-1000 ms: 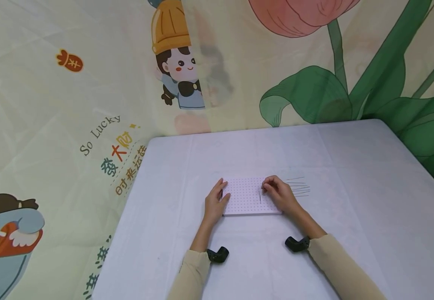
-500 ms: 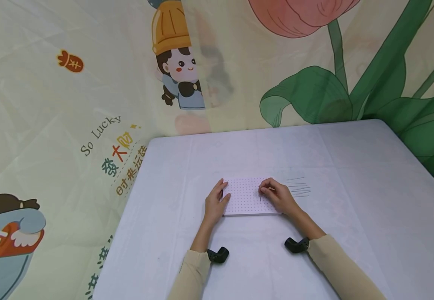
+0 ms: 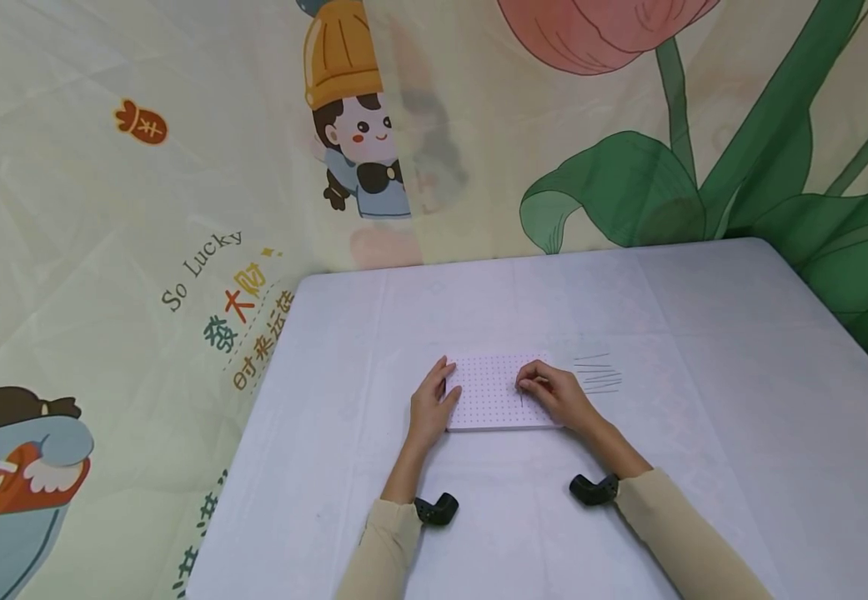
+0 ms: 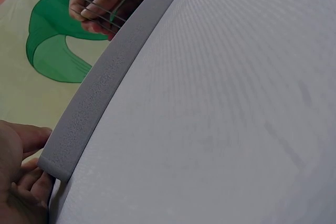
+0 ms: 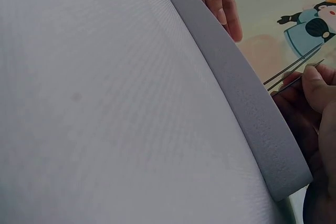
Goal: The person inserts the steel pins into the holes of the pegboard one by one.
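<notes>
A flat white board (image 3: 482, 404) with rows of small holes lies on the table. My left hand (image 3: 431, 408) holds its left end, thumb on the top face and the other fingers around the end. Over the board's right part, my right hand (image 3: 559, 393) pinches a thin metal needle (image 5: 284, 88) between thumb and fingertips. The needle's lower end is right at the board's top face. Close beside it, two more needles (image 5: 287, 67) stand slanted up from the board in the right wrist view.
Several loose needles (image 3: 602, 392) lie side by side on the white tablecloth (image 3: 516, 508), just right of the board. A printed cloth backdrop (image 3: 464, 125) hangs behind the table. Each wrist wears a black camera mount (image 3: 437, 510).
My right hand has moved slightly left and down with the needle, closer to the board's top face and the standing needles. My left hand stays at the board's left end.
</notes>
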Available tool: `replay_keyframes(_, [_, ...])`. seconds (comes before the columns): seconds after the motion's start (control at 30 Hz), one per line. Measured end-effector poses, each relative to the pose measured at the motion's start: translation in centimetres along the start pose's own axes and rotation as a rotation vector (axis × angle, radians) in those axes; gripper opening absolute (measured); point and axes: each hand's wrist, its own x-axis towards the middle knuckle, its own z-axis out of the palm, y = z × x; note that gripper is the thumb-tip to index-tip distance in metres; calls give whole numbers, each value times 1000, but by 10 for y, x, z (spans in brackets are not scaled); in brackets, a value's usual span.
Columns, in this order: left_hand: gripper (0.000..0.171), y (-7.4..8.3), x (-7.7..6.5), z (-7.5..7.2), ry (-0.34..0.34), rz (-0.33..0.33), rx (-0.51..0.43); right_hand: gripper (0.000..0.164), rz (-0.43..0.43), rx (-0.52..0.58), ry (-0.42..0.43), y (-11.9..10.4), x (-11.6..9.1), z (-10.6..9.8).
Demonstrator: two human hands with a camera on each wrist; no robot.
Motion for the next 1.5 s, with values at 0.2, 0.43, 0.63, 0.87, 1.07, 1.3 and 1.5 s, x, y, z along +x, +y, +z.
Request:
replay_keyframes(0.2, [41, 1, 0, 0, 8, 5, 9, 7, 6, -31, -8, -2, 2, -1])
replay_keyframes(0.43, [41, 1, 1, -2, 15, 7, 12, 7, 4, -57, -33, -3, 5, -1])
replay_keyframes(0.63, [41, 3, -1, -2, 5, -15, 8, 6, 60, -66, -40, -2, 3, -1])
replay_keyframes(0.87, [41, 1, -4, 0, 2, -16, 1, 9, 88, -51, -51, -2, 0, -2])
replay_keyframes(1.07, [41, 0, -4, 2, 2, -15, 3, 16, 80, 58, -26, 3, -4, -6])
replay_keyframes(1.3, [41, 0, -4, 2, -5, -21, 10, 18, 104, 263, 122, 11, -9, -15])
replay_keyframes(1.5, [40, 3, -3, 0, 4, 13, 16, 18, 190, 248, 241, 34, -20, -42])
